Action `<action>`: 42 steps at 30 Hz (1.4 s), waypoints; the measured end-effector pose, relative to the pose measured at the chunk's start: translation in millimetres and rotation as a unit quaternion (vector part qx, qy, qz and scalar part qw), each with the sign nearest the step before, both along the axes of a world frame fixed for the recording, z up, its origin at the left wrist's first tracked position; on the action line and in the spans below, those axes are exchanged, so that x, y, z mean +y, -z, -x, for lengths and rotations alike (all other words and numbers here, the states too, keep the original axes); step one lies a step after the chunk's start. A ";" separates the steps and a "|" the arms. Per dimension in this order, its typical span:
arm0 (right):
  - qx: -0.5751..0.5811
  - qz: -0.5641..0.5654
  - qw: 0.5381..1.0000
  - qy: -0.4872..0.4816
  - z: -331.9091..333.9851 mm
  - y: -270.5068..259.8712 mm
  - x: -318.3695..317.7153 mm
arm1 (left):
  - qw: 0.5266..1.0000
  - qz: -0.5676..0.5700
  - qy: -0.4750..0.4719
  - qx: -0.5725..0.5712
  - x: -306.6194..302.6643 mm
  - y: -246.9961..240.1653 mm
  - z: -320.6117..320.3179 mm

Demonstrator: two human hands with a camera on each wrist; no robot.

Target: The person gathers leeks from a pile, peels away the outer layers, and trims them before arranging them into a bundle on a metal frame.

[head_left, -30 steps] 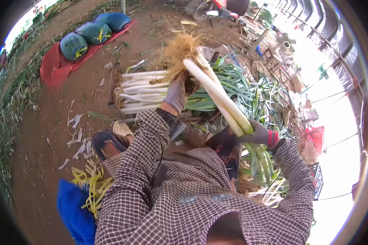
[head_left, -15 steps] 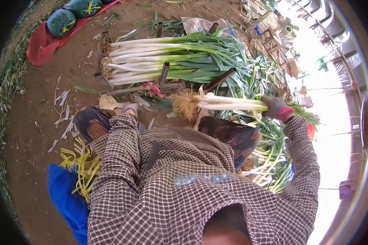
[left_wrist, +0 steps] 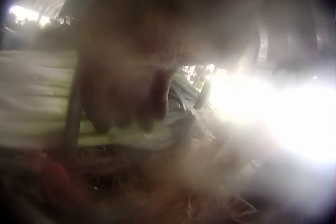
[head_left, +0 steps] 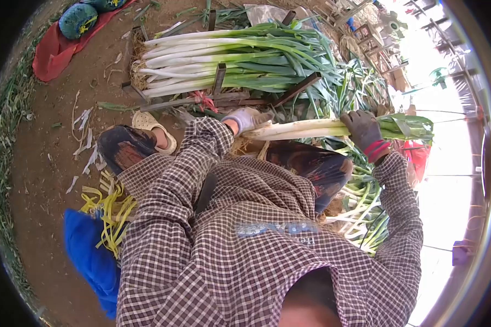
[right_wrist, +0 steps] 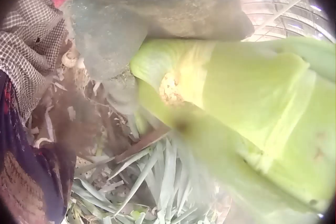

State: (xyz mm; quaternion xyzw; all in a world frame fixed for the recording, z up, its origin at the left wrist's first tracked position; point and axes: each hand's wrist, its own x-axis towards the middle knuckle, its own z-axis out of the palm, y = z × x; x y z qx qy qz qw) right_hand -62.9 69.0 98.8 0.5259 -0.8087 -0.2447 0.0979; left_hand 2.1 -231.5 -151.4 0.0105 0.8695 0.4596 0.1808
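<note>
My gloved right hand [head_left: 361, 128] grips a few leeks [head_left: 305, 129] around the upper shafts, holding them crosswise over the right knee. Their green tops [head_left: 408, 128] stick out past that hand, and in the right wrist view broad pale-green leaves [right_wrist: 247, 92] come out of the grey glove [right_wrist: 110, 40]. At the root end is my gloved left hand [head_left: 248, 119], its fingers reaching along the white ends. The left wrist view is blurred and shows these fingers [left_wrist: 131, 100] hanging down above brown roots [left_wrist: 199, 198]. Part of the root tuft is hidden beneath the left hand.
A low rack with metal posts [head_left: 219, 78] holds a pile of leeks [head_left: 202, 57] beyond the knees. More leeks [head_left: 360, 218] lie beside the right leg. Yellow ties [head_left: 112, 218] and blue cloth [head_left: 87, 256] are at the left. Wrapped bundles [head_left: 77, 20] rest on red cloth [head_left: 52, 60].
The leeks came down from a raised slant near the rack to lie level over the knee, in my right hand. My left hand left the roots, dropped toward the left knee, then returned.
</note>
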 end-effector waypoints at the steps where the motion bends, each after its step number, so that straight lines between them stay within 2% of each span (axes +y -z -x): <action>1: 0.000 0.013 1.000 -0.010 -1.8 3.1 -1.9 | 0.998 -0.065 0.005 0.016 7.3 10.4 -0.6; 4: 0.000 0.015 0.999 -0.028 -1.5 10.8 0.6 | 0.996 0.058 -0.021 0.061 11.3 -18.2 -21.7; 5: 0.000 0.012 0.999 -0.032 -1.8 13.8 1.9 | 0.960 0.273 0.030 0.056 5.2 -20.5 -23.5; 6: -0.007 0.010 1.000 -0.024 -1.4 14.1 7.5 | 0.941 0.337 -0.029 0.008 -11.8 -32.1 -35.8; 7: -0.012 0.010 1.000 -0.018 1.5 11.6 16.5 | 0.931 0.355 -0.060 -0.061 -34.3 -26.8 -45.7; 9: -0.029 0.003 0.999 0.017 1.6 1.3 26.1 | 0.909 0.392 -0.041 -0.133 -66.8 7.1 -55.6; 13: -0.037 0.023 0.999 0.020 20.5 11.6 50.4 | 0.925 0.364 -0.058 -0.089 -80.6 5.9 -69.5; 14: -0.041 0.026 0.998 0.031 22.0 16.1 52.4 | 0.969 0.225 -0.099 0.023 -78.7 17.7 -60.8; 15: -0.046 0.028 0.998 0.040 22.1 18.2 53.1 | 0.988 0.120 -0.082 0.042 -69.7 -21.1 -51.6; 17: -0.101 0.010 0.991 0.085 20.0 19.9 44.1 | 0.996 -0.020 -0.031 0.086 -46.7 -66.4 -38.6; 19: -0.166 0.014 0.981 0.096 22.7 20.6 37.2 | 0.996 -0.005 -0.006 0.089 -23.4 -80.1 -31.8; 22: -0.189 -0.016 0.970 0.153 8.8 10.5 18.3 | 0.996 0.016 0.028 0.079 -22.6 -89.6 -34.9; 26: -0.176 0.017 0.974 0.144 10.2 20.7 23.7 | 0.998 -0.049 -0.004 0.048 -35.4 -79.1 -42.3; 27: -0.171 0.022 0.976 0.134 11.4 22.2 24.5 | 0.998 -0.017 0.005 0.061 -36.2 -75.7 -41.7; 30: -0.158 0.021 0.977 0.138 14.0 24.4 23.6 | 0.996 -0.035 0.018 0.074 -35.8 -68.3 -42.9; 34: -0.160 0.015 0.976 0.149 12.7 21.9 20.6 | 0.986 0.024 0.018 0.162 -33.4 -61.0 -50.6; 35: -0.157 0.013 0.977 0.146 12.3 22.4 20.8 | 0.974 0.088 0.026 0.208 -30.2 -65.1 -53.7; 38: -0.151 0.012 0.980 0.132 10.4 25.3 18.8 | 0.951 0.215 0.055 0.217 -22.2 -66.2 -58.1; 42: -0.106 0.030 0.991 0.081 4.3 25.1 18.4 | 0.964 0.203 0.004 0.172 -22.1 -67.3 -59.4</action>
